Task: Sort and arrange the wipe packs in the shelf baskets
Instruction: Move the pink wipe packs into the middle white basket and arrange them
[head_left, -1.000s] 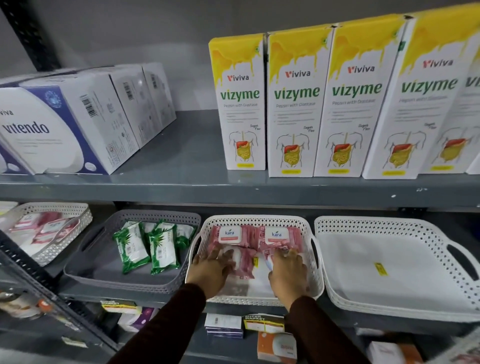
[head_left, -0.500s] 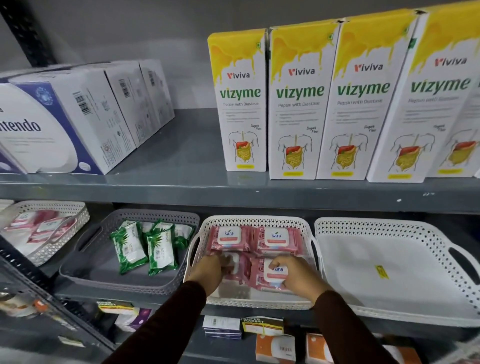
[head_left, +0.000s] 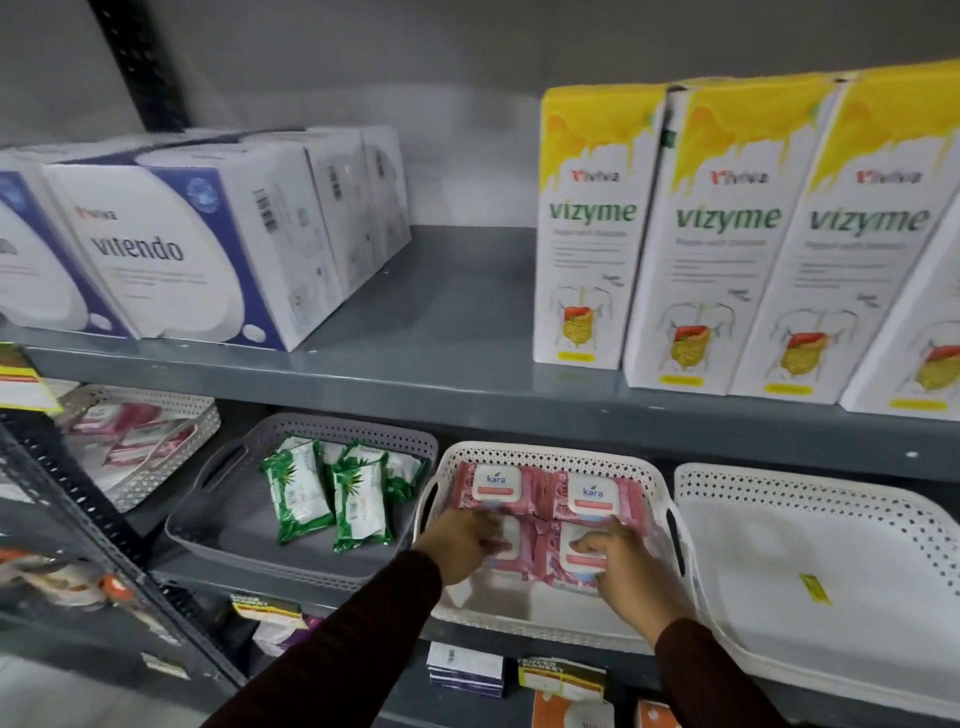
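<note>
Pressing front pink plastic wipe packs (head_left: 563, 558) in white perforated plastic basket (head_left: 660, 480) | left hand (head_left: 460, 540) fingers flat on one | right hand (head_left: 626, 569) fingertips pinching another

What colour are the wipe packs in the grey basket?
Green and white wipe packs, head view.

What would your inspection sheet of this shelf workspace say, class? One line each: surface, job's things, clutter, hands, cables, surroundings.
Surface: grey metal shelf, two tiers.
Job's things: four pink wipe packs in the middle white basket; green wipe packs in the grey basket; right white basket holds no packs.
Clutter: nothing seen.
Hands: left hand and right hand on the front pink packs.
Cables: nothing seen.
Surroundings: Vizyme boxes, Vitendo boxes above.
</note>
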